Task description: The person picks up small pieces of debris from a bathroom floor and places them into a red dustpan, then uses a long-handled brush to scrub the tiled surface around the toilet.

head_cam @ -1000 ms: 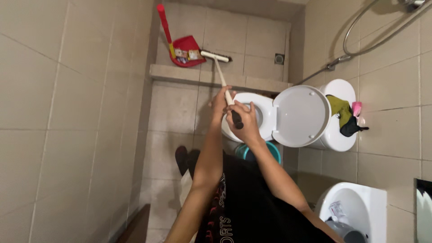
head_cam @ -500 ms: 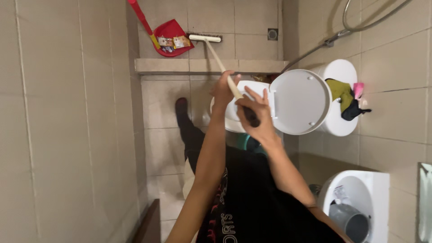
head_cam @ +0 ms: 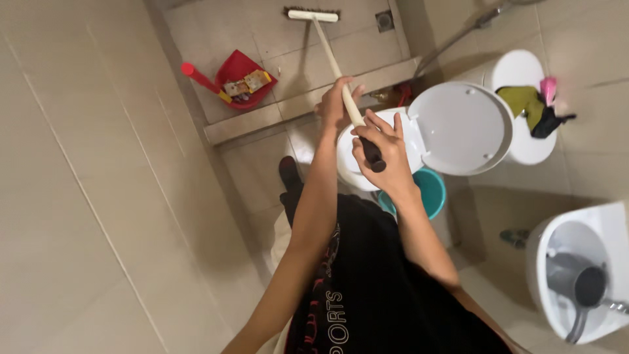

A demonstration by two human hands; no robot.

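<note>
Left hand (head_cam: 335,103): I grip the cream shaft of the long-handled floor brush (head_cam: 327,49).
Right hand (head_cam: 382,156): closed round its black end.
Brush head: far, on the tiled floor (head_cam: 367,46).
White toilet (head_cam: 400,141): just beneath my hands.

Toilet (head_cam: 367,157) and ledge (head_cam: 308,105) beneath hands (head_cam: 383,154)

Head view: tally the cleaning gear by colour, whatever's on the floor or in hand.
White and cream: 1, the long-handled floor brush gripped by the left hand and right hand.
Red: 1, the dustpan.
Teal: 1, the bucket.
Total: 3
</note>
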